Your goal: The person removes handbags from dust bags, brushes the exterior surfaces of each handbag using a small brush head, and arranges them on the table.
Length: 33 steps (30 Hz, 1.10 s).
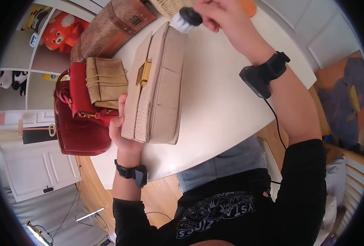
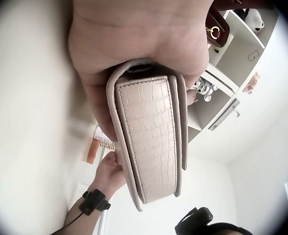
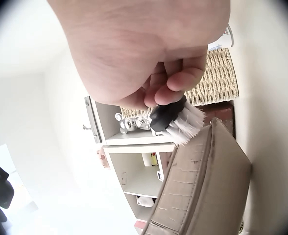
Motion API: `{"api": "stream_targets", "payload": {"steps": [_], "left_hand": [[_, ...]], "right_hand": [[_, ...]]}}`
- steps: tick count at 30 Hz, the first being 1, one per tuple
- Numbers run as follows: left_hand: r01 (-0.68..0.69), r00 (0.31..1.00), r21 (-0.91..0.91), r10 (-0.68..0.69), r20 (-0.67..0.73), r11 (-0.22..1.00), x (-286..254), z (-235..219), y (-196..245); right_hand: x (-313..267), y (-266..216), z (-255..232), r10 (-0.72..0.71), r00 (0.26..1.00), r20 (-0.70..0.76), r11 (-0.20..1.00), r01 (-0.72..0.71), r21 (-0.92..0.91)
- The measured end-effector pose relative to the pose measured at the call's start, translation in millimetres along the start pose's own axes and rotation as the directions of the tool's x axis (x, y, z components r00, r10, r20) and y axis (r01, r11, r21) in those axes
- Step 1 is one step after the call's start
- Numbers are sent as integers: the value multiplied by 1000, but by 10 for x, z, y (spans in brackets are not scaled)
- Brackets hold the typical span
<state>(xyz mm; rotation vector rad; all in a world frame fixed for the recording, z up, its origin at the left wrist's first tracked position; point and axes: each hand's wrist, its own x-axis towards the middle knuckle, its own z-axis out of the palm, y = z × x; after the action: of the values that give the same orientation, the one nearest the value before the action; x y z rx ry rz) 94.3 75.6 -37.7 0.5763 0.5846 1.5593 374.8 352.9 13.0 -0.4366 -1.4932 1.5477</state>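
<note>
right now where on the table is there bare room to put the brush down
Bare white table lies right of the beige handbag, under the right hand holding the brush. Left of the handbag it is crowded: the tan bag and red bag.

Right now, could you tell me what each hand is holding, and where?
The left hand grips the beige handbag by its near end. The right hand holds a brush by its black top.

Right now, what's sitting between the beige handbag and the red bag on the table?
A small tan purse lies between the beige handbag and the red bag, resting partly on the red one; the head view shows it.
</note>
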Motion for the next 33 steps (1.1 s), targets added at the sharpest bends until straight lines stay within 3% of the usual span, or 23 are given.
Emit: {"api": "stream_targets", "payload": {"steps": [1, 5, 7, 11, 13, 14, 16, 17, 18, 20, 24, 26, 27, 28, 30, 31, 33], "left_hand": [[11, 999, -7, -11, 38, 1000, 4, 3, -1], [13, 997, -25, -11, 79, 1000, -9, 36, -7], [-43, 984, 65, 53, -172, 997, -15, 157, -38], [-48, 984, 68, 59, -170, 997, -7, 149, -40], [-4, 997, -9, 5, 79, 1000, 23, 69, -26], [-6, 997, -13, 7, 77, 1000, 15, 66, -29], [-13, 999, 15, 13, 35, 1000, 10, 69, -26], [-13, 999, 15, 13, 35, 1000, 6, 81, -26], [-19, 1000, 12, 19, -2, 1000, -3, 100, -31], [-34, 998, 5, 34, -43, 999, -22, 117, -44], [-50, 997, 74, 54, -62, 996, -6, 156, -66], [-54, 995, 117, 63, -72, 992, 3, 165, -68], [-48, 994, 148, 62, -92, 988, 1, 176, -69], [-44, 991, 177, 65, -114, 983, -11, 187, -75], [-39, 991, 204, 65, -121, 978, -7, 222, -72], [-30, 991, 235, 60, -121, 972, -7, 247, -71], [-25, 990, 263, 60, -127, 964, -8, 298, -66]], "right_hand": [[11, 1, -13, -51, 997, -49, 997, 53, 49], [17, 91, 0, 0, 998, -67, 995, 7, 95], [1, 133, 60, 119, 992, -28, 993, -120, -21], [26, 57, 6, 12, 998, -56, 999, -10, 34], [-9, 23, 52, -16, 994, -106, 988, 32, 151], [-23, 31, 73, -13, 995, -103, 988, 29, 149], [-49, 33, 156, 50, 998, 25, 996, -49, -70], [-67, -14, 167, 33, 999, -19, 995, -35, -92], [-64, -22, 138, 33, 999, -17, 995, -35, -92], [-25, -32, 52, -131, 983, -132, 991, 126, -46], [-8, 65, 56, -141, 984, -105, 989, 145, 32], [-42, 84, 121, -20, 998, 64, 975, 34, -219], [-38, 67, 143, -98, 995, -7, 970, 94, -223], [-35, 23, 123, -95, 996, -3, 971, 92, -222], [-23, -65, 43, -101, 988, -112, 995, 99, -22], [-14, -55, 38, -102, 981, -163, 995, 98, -34], [-11, 6, 87, -49, 996, -73, 995, 42, -94]]}}
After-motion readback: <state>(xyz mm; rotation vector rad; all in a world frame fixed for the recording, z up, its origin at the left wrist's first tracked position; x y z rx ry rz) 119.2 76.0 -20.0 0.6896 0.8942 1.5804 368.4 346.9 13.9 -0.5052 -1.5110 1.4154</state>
